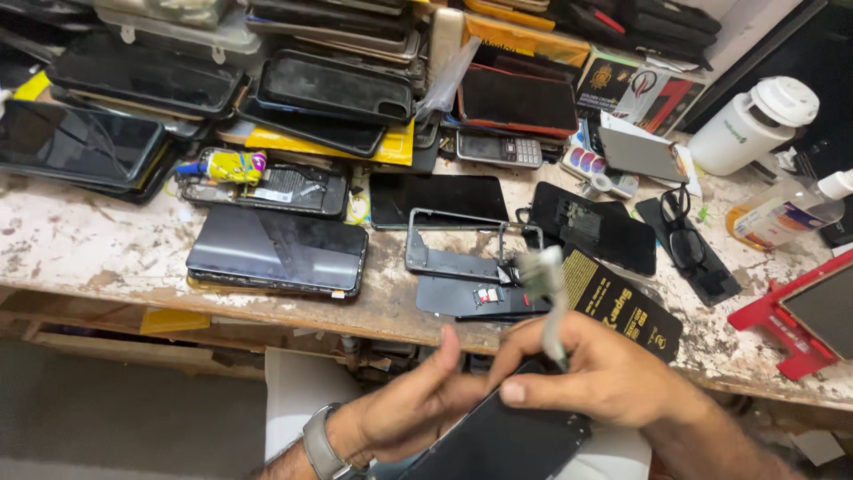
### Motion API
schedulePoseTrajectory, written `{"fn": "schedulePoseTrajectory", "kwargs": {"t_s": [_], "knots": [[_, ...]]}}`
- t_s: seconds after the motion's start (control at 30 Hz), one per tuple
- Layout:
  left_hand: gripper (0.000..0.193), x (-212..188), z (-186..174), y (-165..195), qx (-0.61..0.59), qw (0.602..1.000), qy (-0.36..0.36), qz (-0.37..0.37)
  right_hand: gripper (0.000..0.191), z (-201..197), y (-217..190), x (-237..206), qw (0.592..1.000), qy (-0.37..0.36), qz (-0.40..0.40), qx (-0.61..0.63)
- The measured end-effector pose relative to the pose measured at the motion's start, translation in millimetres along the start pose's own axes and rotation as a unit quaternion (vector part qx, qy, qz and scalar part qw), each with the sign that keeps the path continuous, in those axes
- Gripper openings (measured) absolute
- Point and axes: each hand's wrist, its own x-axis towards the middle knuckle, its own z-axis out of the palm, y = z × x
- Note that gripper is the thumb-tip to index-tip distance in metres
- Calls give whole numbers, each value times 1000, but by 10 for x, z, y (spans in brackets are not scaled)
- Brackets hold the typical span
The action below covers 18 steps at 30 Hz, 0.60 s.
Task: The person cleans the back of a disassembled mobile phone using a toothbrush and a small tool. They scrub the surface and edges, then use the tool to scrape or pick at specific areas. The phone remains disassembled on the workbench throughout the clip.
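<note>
Below the desk (107, 240) edge, the left hand (413, 409) cradles a dark phone (502, 440) from beneath while the right hand (604, 373) pinches a toothbrush (546, 298) above it.

Illumination is bright, even and warm, coming from above; shadows under items on the desk (107, 240) are short and soft. Glossy phone screens (80, 142) show pale reflections rather than hard glare. The brush (546, 293) is smeared by motion blur, and the hands (604, 373) are slightly soft. The space beneath the desk is dim. Straight edges bow near the frame borders, indicating wide-angle distortion.
</note>
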Motion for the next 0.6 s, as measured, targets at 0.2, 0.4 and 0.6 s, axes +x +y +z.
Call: {"fn": "schedulePoseTrajectory", "kwargs": {"t_s": [0.2, 0.4, 0.6], "knots": [[70, -68, -586, -488, 293, 915, 155, 231, 16, 222, 307, -258, 940, 209, -4, 268], [68, 370, -689, -884, -234, 909, 254, 234, 17, 622, 681, -188, 927, 292, -48, 230], [86, -192, -488, -782, 198, 894, 318, 245, 31, 466, 601, -399, 939, 263, -53, 216]]}}
